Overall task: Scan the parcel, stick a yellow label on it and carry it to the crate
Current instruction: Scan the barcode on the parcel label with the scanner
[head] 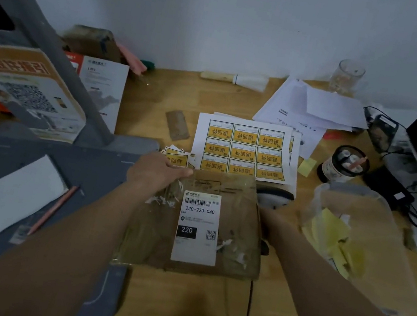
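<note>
Left hand [157,170] grips the parcel [199,225]; right hand hidden behind it (grip unclear); bag [354,237] holds yellow scraps [332,233].

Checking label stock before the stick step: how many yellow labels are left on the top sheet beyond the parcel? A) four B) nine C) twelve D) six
B: the sheet of yellow labels shows a full three-by-three grid, lying just beyond the parcel on the table.
</note>
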`<action>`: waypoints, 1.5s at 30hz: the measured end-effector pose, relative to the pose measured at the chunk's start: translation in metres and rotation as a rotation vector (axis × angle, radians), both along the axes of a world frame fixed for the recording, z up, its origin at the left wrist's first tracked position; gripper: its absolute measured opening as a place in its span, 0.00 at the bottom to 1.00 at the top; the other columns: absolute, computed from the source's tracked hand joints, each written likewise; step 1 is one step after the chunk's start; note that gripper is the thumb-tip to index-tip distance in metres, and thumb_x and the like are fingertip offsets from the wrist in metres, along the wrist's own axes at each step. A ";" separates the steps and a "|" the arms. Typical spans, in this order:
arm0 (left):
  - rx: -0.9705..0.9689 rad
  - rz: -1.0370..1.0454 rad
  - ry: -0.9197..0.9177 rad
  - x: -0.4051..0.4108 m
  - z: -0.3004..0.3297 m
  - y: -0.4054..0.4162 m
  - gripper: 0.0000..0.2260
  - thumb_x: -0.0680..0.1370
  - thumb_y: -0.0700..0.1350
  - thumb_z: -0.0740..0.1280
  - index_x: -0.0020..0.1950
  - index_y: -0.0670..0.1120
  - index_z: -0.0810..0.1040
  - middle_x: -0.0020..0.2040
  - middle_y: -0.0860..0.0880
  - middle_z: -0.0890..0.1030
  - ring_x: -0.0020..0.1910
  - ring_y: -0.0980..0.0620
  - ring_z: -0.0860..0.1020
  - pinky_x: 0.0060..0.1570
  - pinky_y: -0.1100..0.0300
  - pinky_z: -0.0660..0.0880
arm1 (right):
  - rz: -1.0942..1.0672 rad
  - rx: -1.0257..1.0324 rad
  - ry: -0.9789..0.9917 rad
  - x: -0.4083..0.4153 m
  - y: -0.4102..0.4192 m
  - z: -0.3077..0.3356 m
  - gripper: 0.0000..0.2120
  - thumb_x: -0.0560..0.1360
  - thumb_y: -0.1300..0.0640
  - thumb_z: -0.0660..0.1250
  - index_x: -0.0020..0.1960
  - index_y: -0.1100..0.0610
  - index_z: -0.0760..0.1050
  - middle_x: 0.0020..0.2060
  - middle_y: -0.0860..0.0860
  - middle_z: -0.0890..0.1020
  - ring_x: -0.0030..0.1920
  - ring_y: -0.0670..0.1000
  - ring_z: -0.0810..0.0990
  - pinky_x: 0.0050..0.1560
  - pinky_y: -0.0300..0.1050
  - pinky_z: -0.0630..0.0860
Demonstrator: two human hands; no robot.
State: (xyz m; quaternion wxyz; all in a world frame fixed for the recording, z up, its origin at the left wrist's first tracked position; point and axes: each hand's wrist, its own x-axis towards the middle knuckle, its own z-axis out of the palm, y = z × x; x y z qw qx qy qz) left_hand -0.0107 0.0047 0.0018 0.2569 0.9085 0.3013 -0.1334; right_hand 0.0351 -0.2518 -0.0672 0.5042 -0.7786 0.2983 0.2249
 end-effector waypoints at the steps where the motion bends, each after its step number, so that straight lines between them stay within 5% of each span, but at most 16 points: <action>1: 0.004 0.009 -0.007 -0.002 0.001 0.000 0.25 0.67 0.69 0.67 0.42 0.46 0.83 0.40 0.51 0.82 0.40 0.53 0.78 0.45 0.56 0.75 | -0.009 0.092 0.051 -0.002 0.003 0.006 0.37 0.60 0.54 0.77 0.64 0.61 0.65 0.53 0.57 0.76 0.55 0.58 0.77 0.57 0.55 0.76; 4: 0.057 0.009 -0.078 -0.010 -0.002 -0.003 0.22 0.68 0.68 0.66 0.43 0.50 0.81 0.45 0.50 0.82 0.51 0.49 0.80 0.57 0.48 0.74 | 0.018 0.173 0.037 -0.003 0.003 0.022 0.21 0.72 0.57 0.70 0.60 0.64 0.69 0.39 0.57 0.76 0.39 0.55 0.77 0.41 0.51 0.78; 6: 0.130 0.003 -0.175 -0.020 -0.005 -0.003 0.25 0.69 0.65 0.67 0.58 0.51 0.78 0.59 0.48 0.79 0.63 0.46 0.73 0.66 0.42 0.66 | 0.031 0.174 -0.067 -0.009 -0.001 0.045 0.17 0.74 0.57 0.67 0.59 0.64 0.70 0.33 0.55 0.74 0.31 0.52 0.74 0.31 0.46 0.73; 9: -0.001 0.034 -0.292 -0.040 -0.005 -0.001 0.32 0.70 0.57 0.72 0.70 0.50 0.67 0.71 0.47 0.67 0.72 0.45 0.61 0.70 0.44 0.61 | 0.079 0.303 -0.244 -0.032 -0.010 0.084 0.11 0.75 0.56 0.66 0.52 0.62 0.72 0.31 0.53 0.74 0.28 0.51 0.73 0.28 0.43 0.73; 15: 0.082 -0.462 0.007 -0.059 0.007 0.014 0.56 0.58 0.67 0.75 0.77 0.56 0.48 0.79 0.51 0.42 0.77 0.46 0.38 0.73 0.40 0.42 | 0.309 0.571 -0.075 -0.088 -0.004 0.137 0.09 0.75 0.56 0.66 0.47 0.63 0.75 0.29 0.56 0.78 0.29 0.55 0.77 0.31 0.48 0.76; 18: 0.127 -0.676 0.169 -0.052 0.016 0.016 0.63 0.54 0.67 0.76 0.76 0.58 0.38 0.78 0.53 0.37 0.76 0.46 0.34 0.72 0.35 0.42 | 0.340 0.562 -0.069 -0.106 0.011 0.139 0.09 0.76 0.56 0.65 0.46 0.63 0.73 0.28 0.56 0.75 0.27 0.54 0.74 0.28 0.45 0.72; 25: 0.124 -0.674 0.199 -0.049 0.020 0.011 0.67 0.50 0.63 0.80 0.76 0.58 0.37 0.78 0.50 0.44 0.76 0.43 0.40 0.70 0.35 0.56 | 0.380 0.446 -0.186 -0.133 0.034 0.144 0.15 0.75 0.55 0.66 0.33 0.61 0.72 0.23 0.52 0.73 0.22 0.50 0.71 0.23 0.40 0.68; 45: 0.188 -0.699 0.034 -0.075 0.020 0.009 0.69 0.48 0.67 0.78 0.76 0.57 0.37 0.74 0.47 0.50 0.75 0.42 0.46 0.69 0.38 0.61 | 0.380 0.368 -0.268 -0.183 0.013 0.171 0.14 0.76 0.54 0.66 0.35 0.60 0.72 0.25 0.53 0.72 0.25 0.52 0.70 0.25 0.41 0.69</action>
